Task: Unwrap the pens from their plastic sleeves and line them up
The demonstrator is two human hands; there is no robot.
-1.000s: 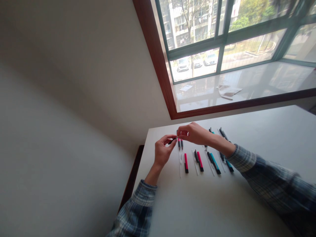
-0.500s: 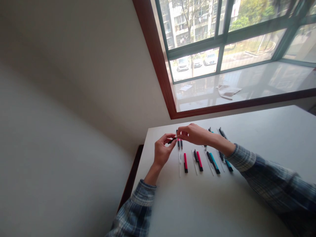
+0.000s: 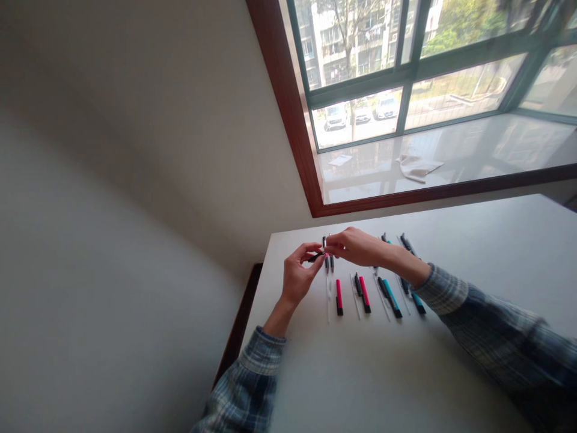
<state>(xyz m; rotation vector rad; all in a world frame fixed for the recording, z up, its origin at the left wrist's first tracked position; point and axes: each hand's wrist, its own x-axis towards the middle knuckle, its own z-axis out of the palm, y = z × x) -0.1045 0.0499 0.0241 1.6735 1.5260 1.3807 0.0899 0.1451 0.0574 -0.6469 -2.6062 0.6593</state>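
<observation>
Above the counter (image 3: 360, 373), a black pen part (image 3: 315, 257) is pinched by the left hand (image 3: 297, 279), a pen (image 3: 324, 242) by the right hand (image 3: 356, 248); a slipped grip could drop either among the laid-out pens (image 3: 365, 294).

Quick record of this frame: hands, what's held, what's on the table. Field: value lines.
left hand: pinches a small black pen piece
right hand: fingertips at the top of a dark pen, grip unclear
surface: white table
on table: pink markers, teal markers and thin white strips, laid in a row of near-parallel lines
clothing: plaid sleeves on both arms
people: one person's hands in view
</observation>
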